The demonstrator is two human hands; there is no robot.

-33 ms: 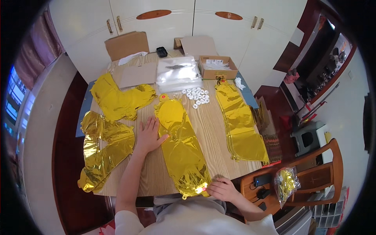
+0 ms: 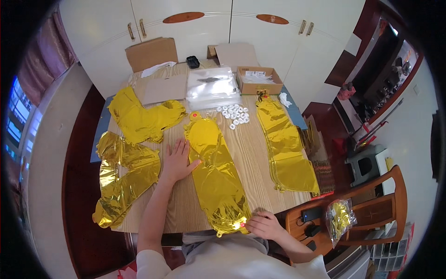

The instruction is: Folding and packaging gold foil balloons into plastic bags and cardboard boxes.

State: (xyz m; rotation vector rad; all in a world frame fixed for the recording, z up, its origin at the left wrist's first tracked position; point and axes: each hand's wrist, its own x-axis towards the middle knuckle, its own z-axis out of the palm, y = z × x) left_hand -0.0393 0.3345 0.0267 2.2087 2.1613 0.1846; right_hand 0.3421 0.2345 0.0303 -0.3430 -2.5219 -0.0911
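Observation:
A long flat gold foil balloon (image 2: pixel 218 179), uninflated, lies lengthwise down the middle of the table, its crinkled near end at the front edge. My left hand (image 2: pixel 175 163) rests flat on the wood beside its left edge, fingers spread, the thumb tip on the foil. At the balloon's near right corner my right hand (image 2: pixel 265 225) has its fingers bent and closed on the foil edge, close to a small red spot. Two more flat gold balloons, an upper one (image 2: pixel 139 116) and a lower one (image 2: pixel 125 174), lie on the left. Another gold balloon (image 2: pixel 285 144) is on the right.
White rolls of ribbon or tape (image 2: pixel 234 114) sit beyond the middle balloon. Behind are clear plastic bags (image 2: pixel 211 88), a cardboard box (image 2: pixel 260 87), cardboard sheets (image 2: pixel 162 89) and a black tray (image 2: pixel 192 62). A wooden chair (image 2: pixel 367 223) at right carries a bagged gold item (image 2: pixel 341 216).

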